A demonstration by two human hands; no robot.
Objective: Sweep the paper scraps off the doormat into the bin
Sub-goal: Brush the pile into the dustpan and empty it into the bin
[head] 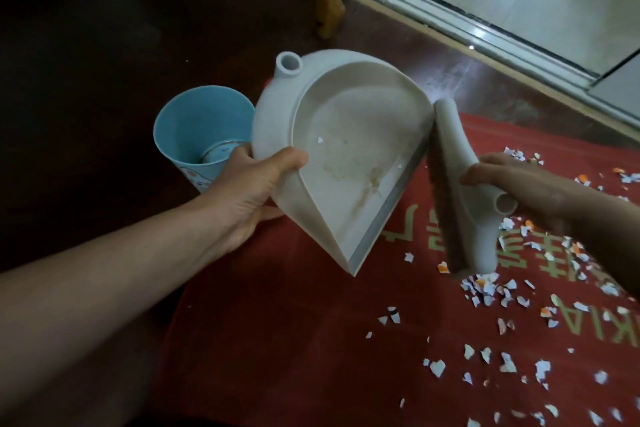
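While my left hand pinches the dustpan by its wall, my right hand wraps the brush neck; paper scraps near it look featherlight, easily scattered.

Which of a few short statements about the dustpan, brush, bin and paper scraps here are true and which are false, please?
1. The left hand grips the dustpan by its rim. True.
2. The dustpan is heaped with scraps. False: only a couple of tiny bits lie in it.
3. The right hand holds the brush. True.
4. The bin is red. False: the bin is blue; the doormat is red.
5. Most paper scraps lie on the doormat's right side. True.
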